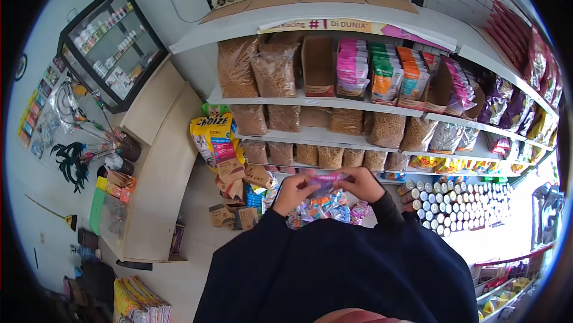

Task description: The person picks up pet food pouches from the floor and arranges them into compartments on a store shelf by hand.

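In front of my chest I hold a pink-and-purple pouch between both hands. My left hand pinches its left side, and my right hand grips its right side. Below the hands lies a heap of colourful small packets, partly covered by my hands and dark sleeves. Beyond, on the upper shelf, similar pink pouches stand in a row, with an open cardboard box beside them.
Shelves with clear bags of kibble rise ahead. Several cans stand to the right. Opened cartons and a yellow food bag are left of the packets. A wooden counter stands farther left.
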The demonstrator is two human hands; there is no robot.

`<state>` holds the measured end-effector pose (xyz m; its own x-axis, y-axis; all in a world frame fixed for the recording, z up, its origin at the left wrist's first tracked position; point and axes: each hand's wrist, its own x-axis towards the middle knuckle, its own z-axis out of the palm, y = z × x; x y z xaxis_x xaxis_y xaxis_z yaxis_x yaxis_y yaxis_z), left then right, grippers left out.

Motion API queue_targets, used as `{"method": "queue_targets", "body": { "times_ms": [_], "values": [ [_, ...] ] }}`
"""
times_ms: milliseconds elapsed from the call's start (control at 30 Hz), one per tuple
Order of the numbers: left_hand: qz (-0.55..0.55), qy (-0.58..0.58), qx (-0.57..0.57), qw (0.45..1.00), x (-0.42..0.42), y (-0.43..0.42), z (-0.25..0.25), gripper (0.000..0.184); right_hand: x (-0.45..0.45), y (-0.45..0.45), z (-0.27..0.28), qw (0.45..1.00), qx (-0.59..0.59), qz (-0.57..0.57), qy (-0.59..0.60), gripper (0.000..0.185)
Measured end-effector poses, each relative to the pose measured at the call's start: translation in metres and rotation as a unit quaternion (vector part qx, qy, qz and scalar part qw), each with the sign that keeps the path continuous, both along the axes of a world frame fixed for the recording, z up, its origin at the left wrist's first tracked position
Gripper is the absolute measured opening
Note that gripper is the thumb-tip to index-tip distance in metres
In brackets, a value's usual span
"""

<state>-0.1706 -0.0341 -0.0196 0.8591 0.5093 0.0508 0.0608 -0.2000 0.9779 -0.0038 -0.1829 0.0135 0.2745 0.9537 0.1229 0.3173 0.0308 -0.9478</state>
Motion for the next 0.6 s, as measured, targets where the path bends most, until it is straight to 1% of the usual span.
{"method": "queue_targets", "body": {
  "times_ms": [33,67,100,167,200,267,300,367,400,467,500,600],
  "values": [
    [-0.005,-0.034,0.031,0.999,0.015,0.0,0.009,0.018,0.012,-0.002,0.005,1.0,-0.002,-0.015,-0.017,0.022],
    [-0.009,-0.067,0.061,0.996,0.029,0.0,0.017,0.019,0.021,-0.003,0.012,0.999,0.034,-0.036,-0.009,0.021],
    [-0.009,-0.069,0.058,0.996,0.043,0.002,0.024,0.019,0.029,-0.006,0.024,0.998,0.033,-0.047,0.01,0.02],
    [-0.06,-0.108,0.046,0.991,0.07,0.007,0.041,0.024,0.051,-0.011,0.05,0.995,0.061,-0.068,-0.048,0.019],
    [-0.06,-0.11,0.044,0.991,0.081,0.008,0.056,0.024,0.062,-0.013,0.059,0.995,0.059,-0.068,-0.051,0.019],
    [-0.067,-0.121,0.183,0.973,0.099,0.013,0.086,0.033,0.087,-0.014,0.072,0.98,0.124,-0.145,-0.06,0.02],
    [-0.065,-0.124,0.182,0.973,0.111,0.019,0.089,0.033,0.101,-0.015,0.077,0.977,0.145,-0.156,-0.011,0.02],
    [-0.014,-0.15,0.265,0.952,0.133,0.031,0.096,0.044,0.121,-0.012,0.094,0.957,0.213,-0.196,0.009,0.02],
    [-0.01,-0.152,0.264,0.952,0.144,0.039,0.098,0.044,0.131,-0.009,0.101,0.958,0.212,-0.192,0.007,0.02],
    [0.018,-0.173,0.383,0.907,0.166,0.054,0.1,0.054,0.149,0.0,0.113,0.93,0.277,-0.243,-0.004,0.019],
    [0.024,-0.174,0.381,0.908,0.177,0.059,0.104,0.054,0.158,0.006,0.116,0.932,0.276,-0.237,-0.007,0.019],
    [0.02,-0.155,0.433,0.888,0.208,0.07,0.114,0.064,0.179,0.027,0.123,0.908,0.333,-0.244,-0.076,0.02]
  ]
}}
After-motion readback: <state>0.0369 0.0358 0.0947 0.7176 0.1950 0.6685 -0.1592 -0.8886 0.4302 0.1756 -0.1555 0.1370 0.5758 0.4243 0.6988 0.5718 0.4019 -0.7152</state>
